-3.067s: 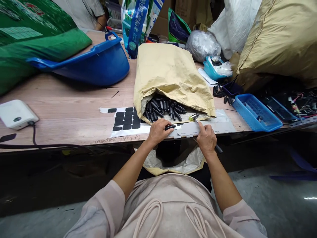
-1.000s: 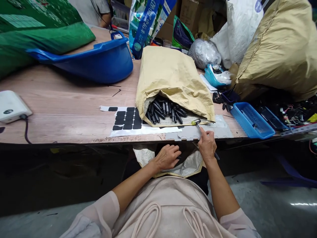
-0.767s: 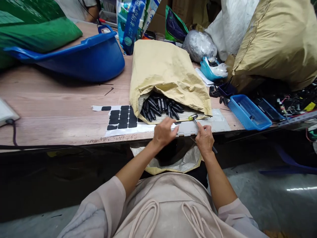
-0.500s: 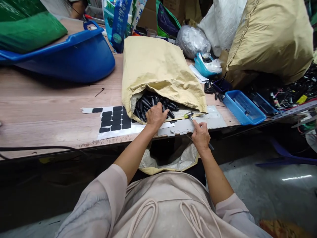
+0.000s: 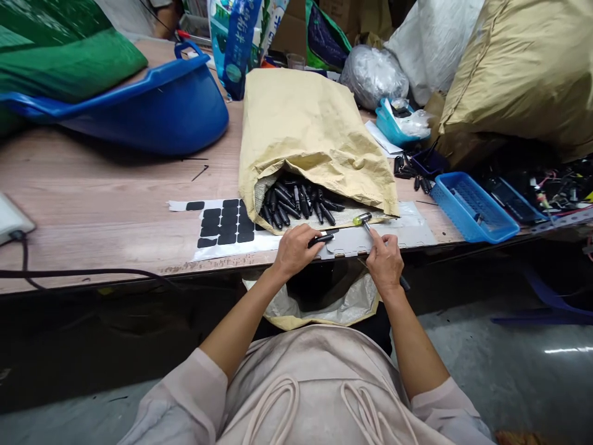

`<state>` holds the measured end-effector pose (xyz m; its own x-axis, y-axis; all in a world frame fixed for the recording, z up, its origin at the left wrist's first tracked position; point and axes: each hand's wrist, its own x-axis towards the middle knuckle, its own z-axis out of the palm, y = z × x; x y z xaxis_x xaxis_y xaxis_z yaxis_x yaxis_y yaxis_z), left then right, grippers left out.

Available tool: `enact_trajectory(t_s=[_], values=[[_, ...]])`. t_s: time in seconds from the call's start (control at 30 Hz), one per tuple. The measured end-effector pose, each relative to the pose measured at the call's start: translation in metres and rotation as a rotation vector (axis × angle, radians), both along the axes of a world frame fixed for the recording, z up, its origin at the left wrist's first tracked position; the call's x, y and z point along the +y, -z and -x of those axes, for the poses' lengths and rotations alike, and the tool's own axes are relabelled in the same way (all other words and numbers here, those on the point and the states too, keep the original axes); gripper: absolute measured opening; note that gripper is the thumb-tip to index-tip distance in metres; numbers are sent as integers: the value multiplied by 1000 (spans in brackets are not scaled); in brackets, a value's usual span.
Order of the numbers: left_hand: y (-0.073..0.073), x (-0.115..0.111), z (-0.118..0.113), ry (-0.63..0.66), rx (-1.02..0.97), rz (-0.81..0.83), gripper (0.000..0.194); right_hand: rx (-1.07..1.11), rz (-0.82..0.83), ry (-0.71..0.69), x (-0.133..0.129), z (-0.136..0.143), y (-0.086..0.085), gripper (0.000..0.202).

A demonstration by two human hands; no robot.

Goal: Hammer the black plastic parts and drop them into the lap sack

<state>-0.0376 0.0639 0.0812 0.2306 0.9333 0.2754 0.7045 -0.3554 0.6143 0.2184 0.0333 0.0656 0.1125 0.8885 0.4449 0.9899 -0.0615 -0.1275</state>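
Between the thumb and fingers of my left hand (image 5: 296, 248) is a slim black pen-like piece (image 5: 324, 238), held over the grey board (image 5: 352, 242) at the table's front edge. My right hand (image 5: 385, 262) is closed round the handle of a small hammer (image 5: 362, 219), whose yellowish-tipped head lies just right of the piece. Behind both hands a tan sack (image 5: 306, 117) rests on its side, its mouth facing me. Many similar black pieces (image 5: 296, 201) fill that mouth. Below the table edge, an open sack (image 5: 319, 315) with a pale lining spreads at my lap.
A sheet of black stickers (image 5: 227, 232) lies left of the sack. Farther left stands a big blue tub (image 5: 152, 114). On the right are a light-blue basket (image 5: 472, 207) and a bulging tan sack (image 5: 519, 80). A black cable (image 5: 92, 272) runs along the left front edge.
My left hand has come out of the sack's mouth toward me, now holding one black piece above the table edge. My right hand still grips the hammer. The view has shifted slightly left.
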Motion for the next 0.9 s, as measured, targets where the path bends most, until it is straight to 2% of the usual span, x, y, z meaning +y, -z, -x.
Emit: enact_trajectory(t_s=[0.17, 0.27, 0.4, 0.53, 0.67, 0.9], values=[[9, 19, -5, 82, 32, 23, 16, 13, -10, -15, 0, -3, -1, 49], [11, 26, -3, 99, 3, 79, 19, 135, -1, -51, -1, -9, -3, 46], [11, 26, -2, 90, -22, 102, 18, 433, -28, -224, -12, -7, -11, 42], [11, 24, -3, 84, -12, 100, 19, 616, 26, -404, -32, 11, -21, 42], [11, 24, -4, 88, -20, 73, 21, 599, 33, -506, -43, 26, -24, 41], [12, 25, -4, 82, 3, 67, 23, 529, -64, -546, -44, 25, -18, 43]])
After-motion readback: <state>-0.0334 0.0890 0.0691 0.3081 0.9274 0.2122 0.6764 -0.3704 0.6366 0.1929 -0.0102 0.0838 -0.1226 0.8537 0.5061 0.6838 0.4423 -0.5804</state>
